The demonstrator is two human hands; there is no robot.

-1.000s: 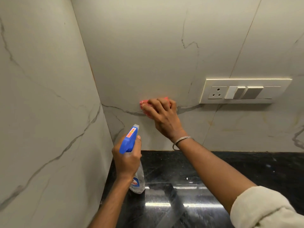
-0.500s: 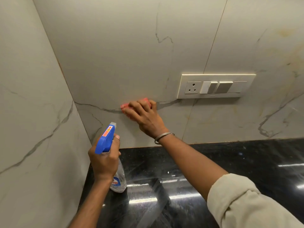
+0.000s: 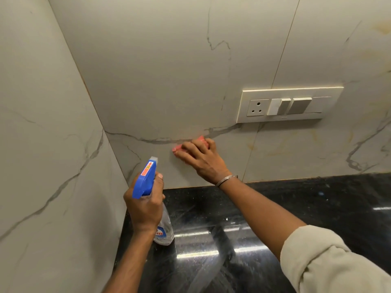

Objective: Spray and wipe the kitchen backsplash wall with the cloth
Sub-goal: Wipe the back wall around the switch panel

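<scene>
The backsplash wall [image 3: 169,70] is pale marble-look tile with grey veins. My right hand [image 3: 201,159] presses a small pink cloth [image 3: 177,148] flat against it, low on the wall, left of the switch plate; most of the cloth is hidden under my fingers. My left hand [image 3: 146,206] grips a clear spray bottle [image 3: 164,229] with a blue trigger head [image 3: 146,178], held upright above the counter, nozzle pointing toward the wall near the corner.
A white switch plate [image 3: 289,104] with a socket and switches sits on the wall to the right of the cloth. A side wall [image 3: 42,144] meets the backsplash at a corner on the left. Below runs a glossy black counter [image 3: 317,208].
My right hand and the cloth have slid a little along the wall below the grey vein. The camera view shifted sideways and back. The left hand keeps holding the bottle the same way.
</scene>
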